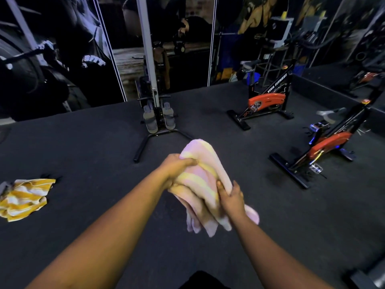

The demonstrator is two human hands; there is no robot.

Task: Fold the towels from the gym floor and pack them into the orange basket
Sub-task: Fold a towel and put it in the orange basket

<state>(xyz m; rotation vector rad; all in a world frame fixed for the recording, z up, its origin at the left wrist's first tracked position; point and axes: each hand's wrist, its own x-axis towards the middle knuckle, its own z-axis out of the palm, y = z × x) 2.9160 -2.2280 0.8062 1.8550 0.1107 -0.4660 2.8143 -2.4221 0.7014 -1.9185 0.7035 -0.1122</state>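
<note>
A pink and pale-yellow striped towel [205, 176] hangs bunched in the air above the dark gym floor, held by both hands. My left hand [177, 170] grips its upper left part, fingers curled over the cloth. My right hand [231, 198] pinches a fold lower on the right side, and the loose ends droop below it. A crumpled yellow and white striped towel [24, 199] lies on the floor at the far left. No orange basket is in view.
A rowing machine [157, 113] stands upright straight ahead, its base bar reaching toward me. Two orange and black exercise bikes [266, 101] [325, 147] stand on the right. Poster panels [62, 49] line the back wall. Dark floor mat [93, 142] spreads between them.
</note>
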